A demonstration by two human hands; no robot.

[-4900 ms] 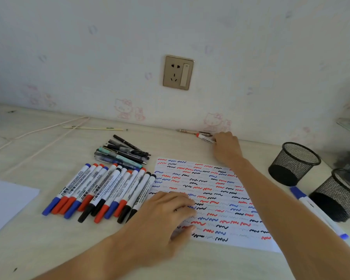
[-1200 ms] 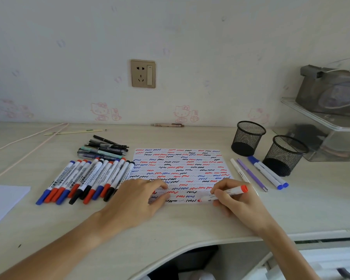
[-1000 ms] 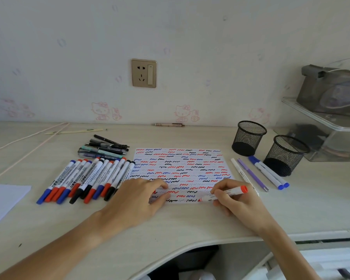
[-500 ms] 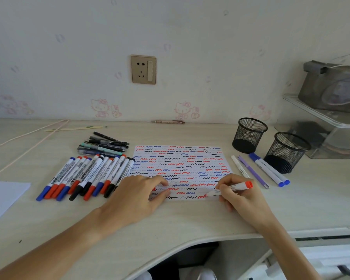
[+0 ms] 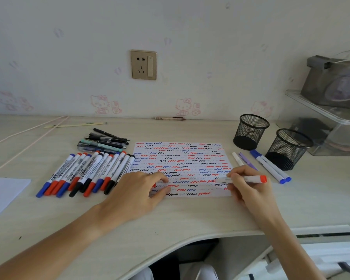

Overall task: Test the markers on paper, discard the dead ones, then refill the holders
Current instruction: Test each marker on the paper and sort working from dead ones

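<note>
the pale wooden desk [image 5: 190, 217] fills the lower two thirds of the frame, its curved front edge running across the bottom. at centre frame lies the sheet of paper [image 5: 222, 154], covered in rows of red, blue and black squiggles, with a bare strip at its lower right corner. in the right of the frame, above and to the right of the sheet, stand two black mesh holders [image 5: 251, 131], one nearer the wall and one further right, both upright.

left of centre a row of capped markers [image 5: 85, 174] lies side by side, slanted, their red, blue and black caps pointing to the lower left; above it sits a heap of dark pens [image 5: 104, 142]. between the paper's right edge and the right-hand holder lie four more markers [image 5: 271, 168], two blue-capped, one white, one lilac.

the left hand [image 5: 137, 190] rests on the paper's lower left corner with fingers curled down, its fingertips pressing the sheet; a speck of red shows by the fingers, what it is i cannot tell. the right hand [image 5: 249, 188], at the sheet's lower right, pinches a red marker [image 5: 240, 179] between thumb and fingers, the marker lying nearly level, red end to the right, tip to the left over the lower rows of squiggles. whether the tip touches the paper i cannot tell.
</note>
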